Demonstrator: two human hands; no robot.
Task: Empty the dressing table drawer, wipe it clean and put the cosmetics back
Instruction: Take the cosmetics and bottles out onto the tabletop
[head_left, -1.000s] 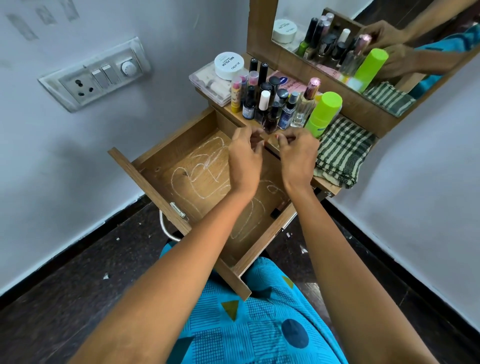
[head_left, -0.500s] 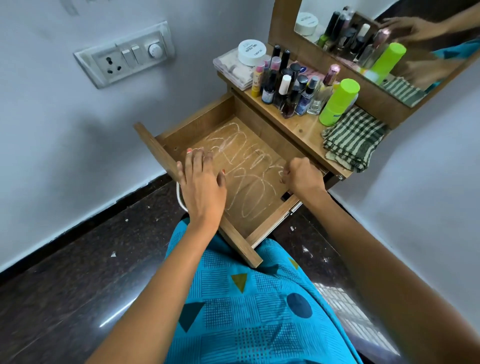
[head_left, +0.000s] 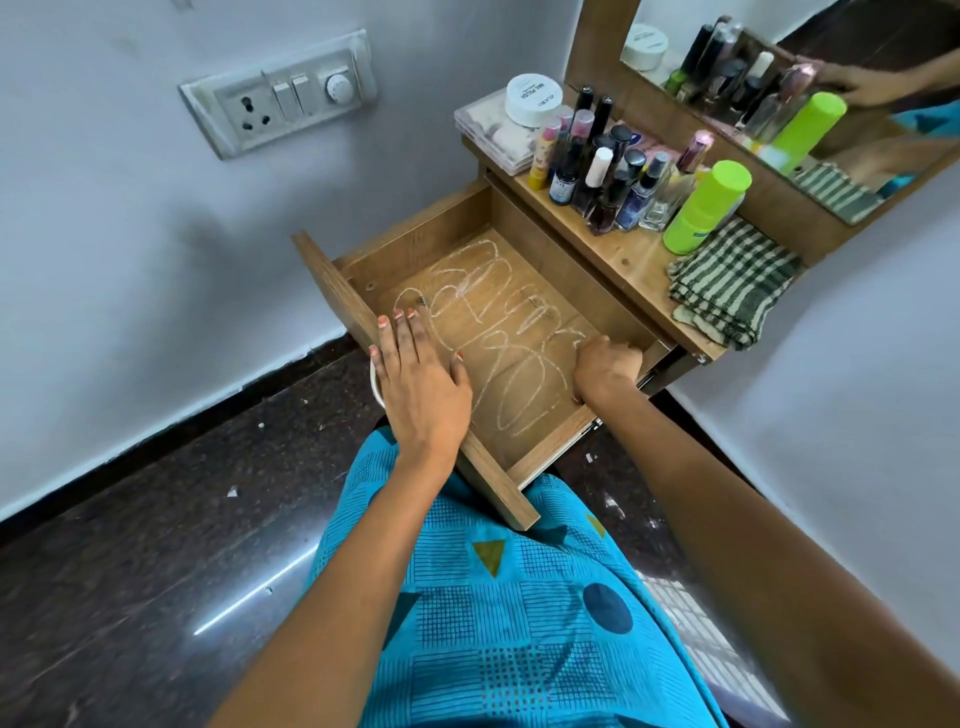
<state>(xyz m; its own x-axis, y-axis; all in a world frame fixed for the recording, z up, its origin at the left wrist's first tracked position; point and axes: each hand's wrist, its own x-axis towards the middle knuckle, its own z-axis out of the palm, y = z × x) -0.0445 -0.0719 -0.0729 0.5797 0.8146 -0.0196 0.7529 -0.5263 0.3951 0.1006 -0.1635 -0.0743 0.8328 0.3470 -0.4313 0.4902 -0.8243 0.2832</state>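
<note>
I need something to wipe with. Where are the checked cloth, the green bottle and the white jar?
checked cloth (head_left: 730, 283), head view, middle of folds
green bottle (head_left: 706, 208), head view, body
white jar (head_left: 535, 100), head view, lid

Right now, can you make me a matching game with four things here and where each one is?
Things:
1 drawer
2 checked cloth
3 green bottle
4 left hand

Places or states:
A folded on the tabletop's right end
B resting flat on the drawer's front edge
C pulled open, white scribbles inside
D standing beside the small bottles

Pairs: 1-C, 2-A, 3-D, 4-B
</note>
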